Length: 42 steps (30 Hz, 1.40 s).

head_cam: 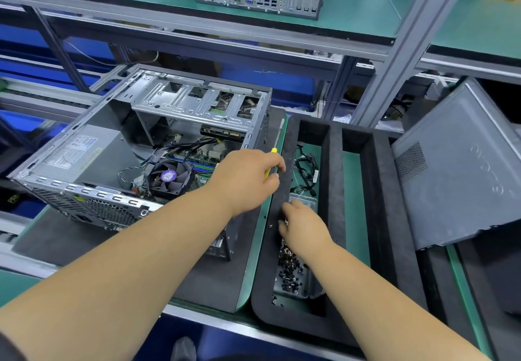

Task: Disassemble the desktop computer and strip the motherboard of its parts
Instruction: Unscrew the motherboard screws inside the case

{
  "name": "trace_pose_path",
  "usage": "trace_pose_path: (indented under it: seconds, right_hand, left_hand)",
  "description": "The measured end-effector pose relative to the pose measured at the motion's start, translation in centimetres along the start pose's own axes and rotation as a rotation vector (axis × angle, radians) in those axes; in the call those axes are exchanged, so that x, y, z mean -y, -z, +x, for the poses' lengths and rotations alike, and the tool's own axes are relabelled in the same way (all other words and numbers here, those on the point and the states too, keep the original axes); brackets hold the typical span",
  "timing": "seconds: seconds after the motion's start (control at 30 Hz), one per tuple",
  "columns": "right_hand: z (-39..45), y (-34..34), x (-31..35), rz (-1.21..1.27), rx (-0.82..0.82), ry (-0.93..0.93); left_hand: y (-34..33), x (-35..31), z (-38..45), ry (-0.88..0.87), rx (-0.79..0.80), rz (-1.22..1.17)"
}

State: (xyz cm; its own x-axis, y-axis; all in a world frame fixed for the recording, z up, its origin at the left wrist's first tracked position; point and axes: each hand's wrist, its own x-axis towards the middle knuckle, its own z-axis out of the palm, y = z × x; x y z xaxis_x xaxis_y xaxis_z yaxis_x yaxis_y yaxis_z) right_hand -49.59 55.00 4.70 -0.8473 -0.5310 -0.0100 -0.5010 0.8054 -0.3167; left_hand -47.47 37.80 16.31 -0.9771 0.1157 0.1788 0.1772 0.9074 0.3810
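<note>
The opened computer case [135, 146] lies on its side on the desk [253, 262], fan [169, 176] and motherboard exposed — left hand [245, 180] beside it, fingers wrapped round a yellow screwdriver [275, 150]. Right hand [306, 229] dips over the screw tray [290, 276] in the black foam organizer [332, 163] — whether its curled fingers pinch anything, can't tell.

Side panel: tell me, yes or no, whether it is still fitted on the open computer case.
No: the side panel leans apart at the right, and the computer case lies open.

My table [255, 250] has a green mat; a grey metal frame [394, 59] carries a green shelf [358, 14] above, blue bins [267, 78] behind it.
</note>
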Motion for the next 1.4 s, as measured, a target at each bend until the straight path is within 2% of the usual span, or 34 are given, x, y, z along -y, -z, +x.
trace_pose_path:
  seconds: [0.1,0.37,0.5,0.67,0.73,0.87,0.93,1.0,1.13,1.23,1.3,1.33,1.4]
  right_hand:
    - [1.0,-0.3,1.4,0.027,0.012,0.096]
    - [0.6,-1.8,1.9,-0.106,0.050,0.202]
    - [-0.3,-1.6,0.7,-0.067,0.065,0.144]
    - [-1.2,-0.7,-0.6,-0.028,0.010,-0.028]
    - [-1.2,-0.6,-0.6,-0.007,-0.007,0.011]
    - [-0.8,-0.6,-0.5,-0.066,0.155,0.192]
    - [-0.8,-0.7,-0.5,-0.097,0.169,0.220]
    - [-1.2,-0.7,-0.6,-0.076,0.111,0.200]
    - [-1.3,-0.2,-1.5,-0.032,-0.010,0.005]
    - [-0.8,0.9,-1.8,0.100,-0.068,-0.148]
    - [-0.2,1.8,-1.6,0.270,-0.081,-0.246]
    - [0.2,2.3,-1.3,0.414,-0.086,-0.297]
    - [1.2,3.5,0.0,0.909,-0.059,-0.463]
  left_hand:
    - [0.1,-0.1,-0.1,-0.020,0.007,0.023]
    - [0.2,-0.1,-0.1,-0.032,0.027,0.065]
    - [0.2,-0.2,-0.1,-0.036,0.020,0.053]
    - [-0.1,0.0,-0.1,-0.040,-0.006,0.060]
    - [-0.1,0.0,0.0,-0.037,-0.016,0.068]
    - [-0.2,0.0,0.0,-0.039,-0.013,0.083]
    - [-0.1,0.0,0.0,-0.045,-0.006,0.088]
    - [-0.1,0.0,0.0,-0.050,-0.004,0.099]
    - [-0.2,0.1,0.1,-0.064,0.005,0.146]
    - [-0.4,0.1,0.0,-0.112,0.038,0.266]
    - [-0.4,-0.1,0.0,-0.133,0.072,0.345]
    - [-0.4,-0.2,0.1,-0.136,0.096,0.375]
    - [-0.4,-0.6,0.2,-0.140,0.150,0.420]
